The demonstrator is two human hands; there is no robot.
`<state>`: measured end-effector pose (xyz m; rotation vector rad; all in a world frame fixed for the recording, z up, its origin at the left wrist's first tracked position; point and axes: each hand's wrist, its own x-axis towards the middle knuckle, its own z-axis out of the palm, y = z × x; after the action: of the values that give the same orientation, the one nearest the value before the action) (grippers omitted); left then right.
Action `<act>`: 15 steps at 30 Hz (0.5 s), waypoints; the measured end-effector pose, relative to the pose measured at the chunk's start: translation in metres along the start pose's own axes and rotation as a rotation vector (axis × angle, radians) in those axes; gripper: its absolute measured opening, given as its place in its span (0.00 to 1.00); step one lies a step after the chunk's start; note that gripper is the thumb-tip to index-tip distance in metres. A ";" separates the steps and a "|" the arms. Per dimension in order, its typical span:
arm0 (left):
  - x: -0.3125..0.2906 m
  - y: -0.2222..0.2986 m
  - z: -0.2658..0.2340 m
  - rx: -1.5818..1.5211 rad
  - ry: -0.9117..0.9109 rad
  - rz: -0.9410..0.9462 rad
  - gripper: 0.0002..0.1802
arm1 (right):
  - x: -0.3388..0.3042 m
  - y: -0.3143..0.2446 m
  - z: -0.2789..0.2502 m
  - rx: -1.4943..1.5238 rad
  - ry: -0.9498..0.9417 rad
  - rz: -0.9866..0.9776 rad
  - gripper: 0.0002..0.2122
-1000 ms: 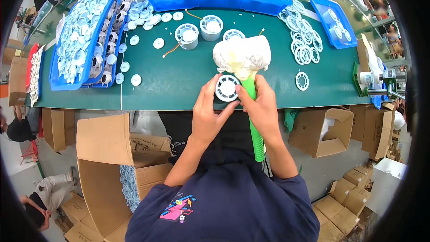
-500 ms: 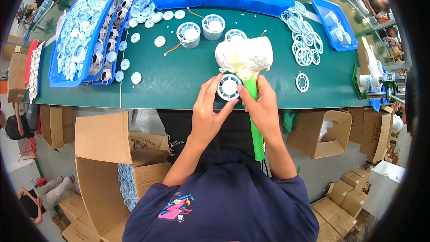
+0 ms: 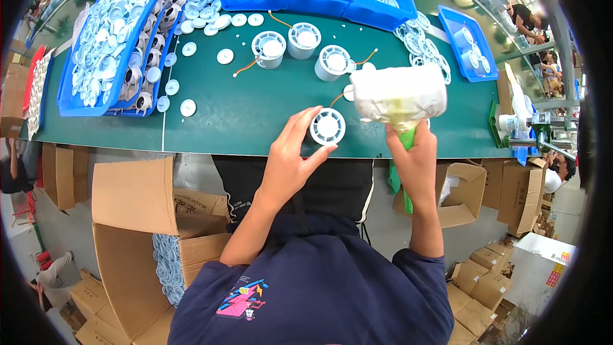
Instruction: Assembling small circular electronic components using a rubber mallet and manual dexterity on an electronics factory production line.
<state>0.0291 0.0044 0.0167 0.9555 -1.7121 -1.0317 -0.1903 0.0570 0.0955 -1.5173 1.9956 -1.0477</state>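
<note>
Near the table's front edge stands a round pale-blue housing (image 3: 328,126) with a slotted ring and a white disc in its top. My left hand (image 3: 288,160) curves around its left side, thumb and fingers against it. My right hand (image 3: 414,156) grips the green handle of a mallet (image 3: 401,92), its head wrapped in white material. That head is raised to the right of the housing. Behind stand three similar housings (image 3: 268,50) with white discs on top and thin orange wires. A wire also runs out behind the held one. The mallet partly covers a small white disc (image 3: 348,92).
A blue bin (image 3: 313,4) full of housings stands at the back. Stacked blue trays (image 3: 118,99) of pale caps and white parts lie left, with loose caps (image 3: 188,108) beside them. Slotted rings (image 3: 415,41), a small blue tray (image 3: 463,16) and a metal clamp (image 3: 543,131) are at right.
My right hand has moved away from the housing to the right, carrying the mallet up and right. My left hand stays at the housing. A third housing behind is now uncovered.
</note>
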 end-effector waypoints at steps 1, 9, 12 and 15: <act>0.002 0.000 -0.001 -0.016 -0.044 0.009 0.35 | -0.001 0.005 0.001 -0.141 -0.053 -0.073 0.16; 0.003 -0.002 -0.001 -0.039 -0.055 0.036 0.36 | -0.007 0.011 -0.014 -0.460 -0.227 -0.017 0.14; 0.004 -0.010 -0.002 -0.022 -0.042 0.067 0.37 | -0.031 0.027 -0.013 -0.379 -0.012 -0.117 0.13; 0.003 -0.012 0.000 0.041 -0.028 0.112 0.40 | -0.046 0.027 -0.013 -0.445 0.016 -0.470 0.17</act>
<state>0.0308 -0.0024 0.0064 0.8645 -1.7954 -0.9445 -0.2021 0.1080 0.0774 -2.3004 2.0220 -0.8029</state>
